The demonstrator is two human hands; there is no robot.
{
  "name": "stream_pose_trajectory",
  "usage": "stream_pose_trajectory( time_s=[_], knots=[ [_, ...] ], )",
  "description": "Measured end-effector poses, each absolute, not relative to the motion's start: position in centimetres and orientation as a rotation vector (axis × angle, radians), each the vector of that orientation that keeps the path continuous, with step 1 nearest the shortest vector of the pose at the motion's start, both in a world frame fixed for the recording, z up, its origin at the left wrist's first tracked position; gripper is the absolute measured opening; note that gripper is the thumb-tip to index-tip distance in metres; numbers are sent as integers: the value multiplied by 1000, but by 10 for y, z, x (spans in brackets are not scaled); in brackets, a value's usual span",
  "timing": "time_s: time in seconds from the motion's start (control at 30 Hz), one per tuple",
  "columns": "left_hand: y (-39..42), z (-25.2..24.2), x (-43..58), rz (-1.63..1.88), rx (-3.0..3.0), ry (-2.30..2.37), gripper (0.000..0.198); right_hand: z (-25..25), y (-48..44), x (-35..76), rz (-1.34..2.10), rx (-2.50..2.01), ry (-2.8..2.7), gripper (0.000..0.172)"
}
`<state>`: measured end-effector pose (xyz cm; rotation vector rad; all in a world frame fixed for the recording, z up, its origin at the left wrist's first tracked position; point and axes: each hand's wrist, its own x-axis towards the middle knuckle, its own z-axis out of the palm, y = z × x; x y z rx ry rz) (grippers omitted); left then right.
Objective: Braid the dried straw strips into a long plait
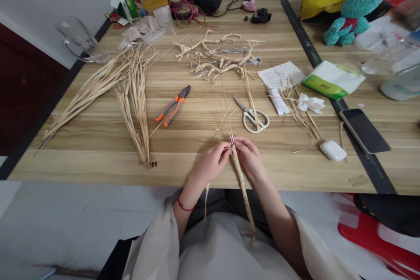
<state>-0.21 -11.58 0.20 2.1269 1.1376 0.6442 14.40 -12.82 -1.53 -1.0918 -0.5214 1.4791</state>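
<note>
A raffia-wrapped wire stem (241,181) runs from my fingers down over the table edge towards my lap. Thin bare wires (227,118) stick out of its upper end. My left hand (215,159) pinches a raffia strand at the wrap's top, and a loose tail (206,199) hangs below that hand. My right hand (250,157) closes around the stem at the point where wrap meets bare wire. Just beyond lie scissors (254,118) with white handles. Orange-and-grey pliers (173,106) rest to the left.
Raffia bundles (133,105) spread on the left, near a tilted glass mug (80,39). Several wrapped branch shapes (226,59) lie at the back middle. To the right are a phone (364,130), a white earbud case (333,150), a tissue pack (333,79) and a white tube (278,101).
</note>
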Motion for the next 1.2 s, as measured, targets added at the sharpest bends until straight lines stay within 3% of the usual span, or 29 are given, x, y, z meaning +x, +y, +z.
stream_pose_trajectory(
  time_s=[1.2],
  knots=[
    [-116, 2, -2, 599, 2123, 1159, 21, -17, -129, 144, 1487, -1056, -508, 14]
  ],
)
